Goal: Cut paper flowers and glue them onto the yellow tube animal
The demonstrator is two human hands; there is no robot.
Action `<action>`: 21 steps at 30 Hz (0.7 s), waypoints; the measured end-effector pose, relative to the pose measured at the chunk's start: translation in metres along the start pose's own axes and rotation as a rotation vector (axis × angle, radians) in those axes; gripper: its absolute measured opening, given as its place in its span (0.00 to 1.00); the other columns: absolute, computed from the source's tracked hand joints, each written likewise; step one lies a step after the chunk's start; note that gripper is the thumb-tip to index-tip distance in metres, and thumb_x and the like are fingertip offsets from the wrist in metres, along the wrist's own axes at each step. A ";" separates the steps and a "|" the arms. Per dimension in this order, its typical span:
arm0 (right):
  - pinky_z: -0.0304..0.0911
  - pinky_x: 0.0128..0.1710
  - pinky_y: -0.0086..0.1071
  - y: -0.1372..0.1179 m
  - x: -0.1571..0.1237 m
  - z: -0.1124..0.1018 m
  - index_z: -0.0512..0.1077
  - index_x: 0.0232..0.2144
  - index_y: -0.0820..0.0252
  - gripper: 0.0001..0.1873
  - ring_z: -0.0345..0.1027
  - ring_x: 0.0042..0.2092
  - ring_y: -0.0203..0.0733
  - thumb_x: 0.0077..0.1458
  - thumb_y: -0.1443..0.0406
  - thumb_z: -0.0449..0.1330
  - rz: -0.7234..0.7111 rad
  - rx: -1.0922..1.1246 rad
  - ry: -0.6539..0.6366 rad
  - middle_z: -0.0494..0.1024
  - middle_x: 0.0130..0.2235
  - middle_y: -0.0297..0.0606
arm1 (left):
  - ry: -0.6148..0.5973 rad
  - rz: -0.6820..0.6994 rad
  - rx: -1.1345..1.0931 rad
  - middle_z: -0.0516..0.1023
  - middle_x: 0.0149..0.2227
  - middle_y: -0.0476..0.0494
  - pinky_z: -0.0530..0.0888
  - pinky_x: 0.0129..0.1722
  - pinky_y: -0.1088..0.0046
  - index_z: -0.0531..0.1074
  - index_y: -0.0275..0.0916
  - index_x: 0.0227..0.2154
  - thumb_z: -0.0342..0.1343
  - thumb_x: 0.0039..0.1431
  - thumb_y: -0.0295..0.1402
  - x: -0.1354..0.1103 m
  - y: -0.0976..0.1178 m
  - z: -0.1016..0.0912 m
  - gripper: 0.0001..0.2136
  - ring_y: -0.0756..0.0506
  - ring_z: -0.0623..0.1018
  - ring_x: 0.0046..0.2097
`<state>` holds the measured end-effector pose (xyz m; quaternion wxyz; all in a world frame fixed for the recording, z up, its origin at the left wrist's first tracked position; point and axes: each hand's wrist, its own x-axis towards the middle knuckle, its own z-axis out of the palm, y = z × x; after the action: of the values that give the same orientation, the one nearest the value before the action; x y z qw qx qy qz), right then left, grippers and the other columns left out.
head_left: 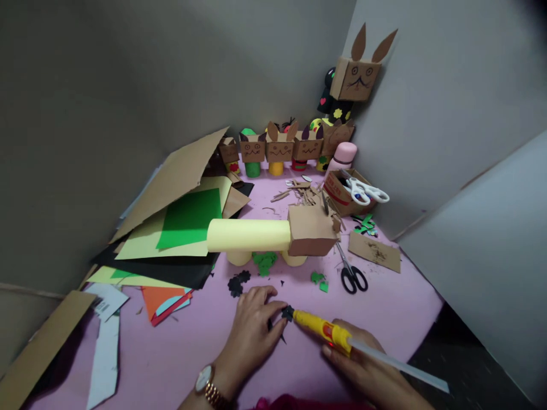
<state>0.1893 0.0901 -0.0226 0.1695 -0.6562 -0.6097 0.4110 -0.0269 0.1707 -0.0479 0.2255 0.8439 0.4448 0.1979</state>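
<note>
My right hand (363, 364) grips a yellow glue gun (322, 330) with a clear glue stick (397, 364) trailing back from it. The gun's nozzle touches a small black paper piece (288, 312). My left hand (254, 322), with a watch on its wrist, pinches that black piece against the pink table sheet (384, 307). Just beyond my hands lies a pale yellow paper tube (248, 235) capped by a brown cardboard box head (311, 230), resting on two short yellow rolls. Black (237, 283) and green (264, 262) cut paper shapes lie beside it.
Black-handled scissors (351, 273) lie to the right, white-handled scissors (363, 191) in a small box. A pile of coloured paper and cardboard sheets (179, 222) fills the left. A row of cardboard-headed figures (280, 149) stands along the back wall, with a rabbit-eared one (356, 77) higher up.
</note>
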 end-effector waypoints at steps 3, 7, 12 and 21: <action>0.59 0.31 0.30 0.000 0.000 -0.001 0.70 0.32 0.59 0.11 0.67 0.32 0.42 0.54 0.57 0.53 -0.004 -0.005 -0.023 0.75 0.31 0.37 | 0.000 0.002 0.003 0.71 0.45 0.44 0.64 0.45 0.58 0.75 0.47 0.39 0.56 0.54 0.30 -0.001 0.000 0.000 0.10 0.39 0.67 0.47; 0.61 0.33 0.31 -0.003 0.001 -0.004 0.71 0.34 0.59 0.12 0.68 0.34 0.43 0.54 0.58 0.53 -0.014 0.002 -0.023 0.75 0.33 0.38 | -0.003 0.002 0.005 0.71 0.45 0.43 0.64 0.44 0.58 0.75 0.46 0.39 0.56 0.53 0.29 0.000 0.000 -0.001 0.10 0.39 0.67 0.47; 0.61 0.34 0.31 -0.002 0.002 -0.004 0.71 0.33 0.57 0.11 0.69 0.34 0.43 0.53 0.58 0.54 -0.022 -0.026 -0.001 0.76 0.33 0.37 | 0.010 0.012 0.003 0.71 0.44 0.44 0.65 0.44 0.59 0.74 0.46 0.39 0.57 0.53 0.29 0.000 0.000 0.000 0.11 0.40 0.67 0.47; 0.61 0.33 0.30 -0.003 0.005 -0.002 0.70 0.33 0.57 0.08 0.69 0.32 0.42 0.53 0.60 0.55 -0.060 -0.054 0.024 0.76 0.31 0.35 | 0.005 0.008 0.008 0.71 0.45 0.43 0.65 0.44 0.58 0.74 0.47 0.40 0.56 0.53 0.30 0.000 0.000 -0.001 0.11 0.39 0.68 0.47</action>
<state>0.1884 0.0957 -0.0214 0.1712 -0.6469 -0.6378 0.3813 -0.0270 0.1712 -0.0468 0.2203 0.8460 0.4429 0.1993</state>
